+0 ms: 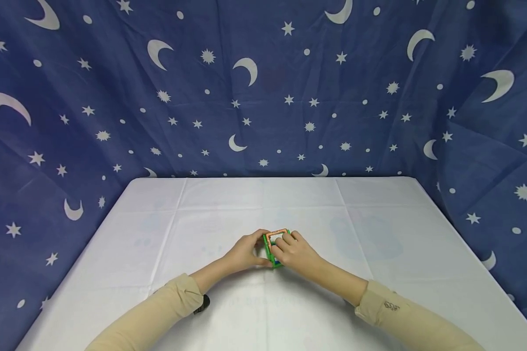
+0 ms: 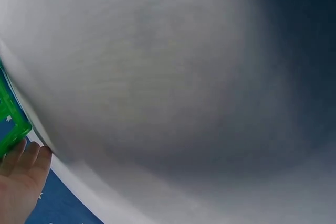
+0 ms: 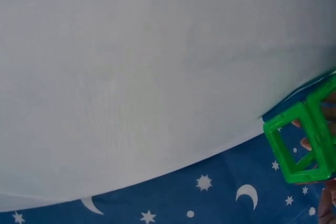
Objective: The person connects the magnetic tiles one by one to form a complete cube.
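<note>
A small box of magnetic tiles stands on the table between my two hands, its green side frame (image 1: 268, 249) to the left and an orange square frame (image 1: 277, 231) on top. My left hand (image 1: 244, 251) holds the left side, thumb at the near edge and fingers at the far edge. From the right, my right hand (image 1: 299, 253) grips the top frame with bent fingers, covering part of the box. The right wrist view shows green open squares (image 3: 277, 150) joined at an edge. In the left wrist view, fingertips (image 2: 38, 163) lie beside a green corner (image 2: 21, 128).
A white cloth (image 1: 228, 209) with fold lines covers the table. Behind and at both sides hangs a blue curtain (image 1: 281, 58) with white moons and stars. Something small and black (image 1: 203, 303) shows at the left sleeve cuff.
</note>
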### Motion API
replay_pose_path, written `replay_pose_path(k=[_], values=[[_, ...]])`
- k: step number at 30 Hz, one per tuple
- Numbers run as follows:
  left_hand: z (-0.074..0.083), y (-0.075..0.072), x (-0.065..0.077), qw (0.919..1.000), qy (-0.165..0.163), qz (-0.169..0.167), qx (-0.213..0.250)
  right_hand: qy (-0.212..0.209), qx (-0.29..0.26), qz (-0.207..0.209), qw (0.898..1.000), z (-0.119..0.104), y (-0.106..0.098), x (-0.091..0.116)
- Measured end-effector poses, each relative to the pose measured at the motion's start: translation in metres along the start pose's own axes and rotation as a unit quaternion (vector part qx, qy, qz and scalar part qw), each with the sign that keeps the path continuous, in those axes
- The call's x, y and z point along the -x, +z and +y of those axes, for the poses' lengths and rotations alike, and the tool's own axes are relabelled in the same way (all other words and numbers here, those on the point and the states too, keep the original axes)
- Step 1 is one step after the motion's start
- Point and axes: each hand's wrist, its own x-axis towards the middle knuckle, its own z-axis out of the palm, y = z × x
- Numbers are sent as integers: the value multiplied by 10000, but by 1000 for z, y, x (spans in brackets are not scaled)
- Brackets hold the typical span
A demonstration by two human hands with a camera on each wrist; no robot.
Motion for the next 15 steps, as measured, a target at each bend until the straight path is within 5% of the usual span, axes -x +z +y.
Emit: replay_pose_path(k=[10, 13, 15], values=[[-3, -1, 3, 9995, -54, 290, 138, 1244, -967, -935, 9831, 5, -13, 14], [-1, -1, 6, 9987, -189, 383, 267, 1798, -1685, -1211, 9616, 8, -16, 22], [1, 0, 8, 9981, -262, 435, 358, 2234, -2392, -1445, 9338, 8, -18, 28]])
